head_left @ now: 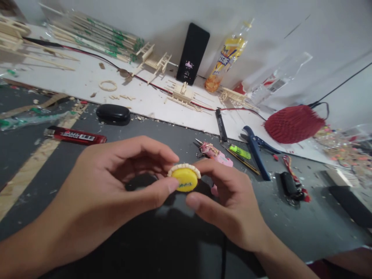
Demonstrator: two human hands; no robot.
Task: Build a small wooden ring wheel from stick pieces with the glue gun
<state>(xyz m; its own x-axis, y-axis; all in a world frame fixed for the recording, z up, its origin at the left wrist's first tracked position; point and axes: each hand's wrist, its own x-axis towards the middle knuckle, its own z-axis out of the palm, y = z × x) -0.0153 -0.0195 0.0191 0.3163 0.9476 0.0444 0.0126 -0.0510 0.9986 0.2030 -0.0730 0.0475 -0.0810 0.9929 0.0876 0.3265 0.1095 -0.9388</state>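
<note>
My left hand pinches a yellow round cap between thumb and fingers, its face with dark lettering turned toward me. Along the cap's upper edge runs a curved row of short pale wooden pieces. From the right, the index finger of my right hand reaches the end of that row and seems to touch it. Its thumb is held apart, just below the cap. Behind the right fingers lies a pink glue-gun-like tool with a metal tip, partly hidden.
Beyond my hands are a red lighter-shaped tube, a black oval case, blue-handled cutters and a green-yellow knife. Small wooden models, a leaning phone, a drink bottle and a red pouch line the wall.
</note>
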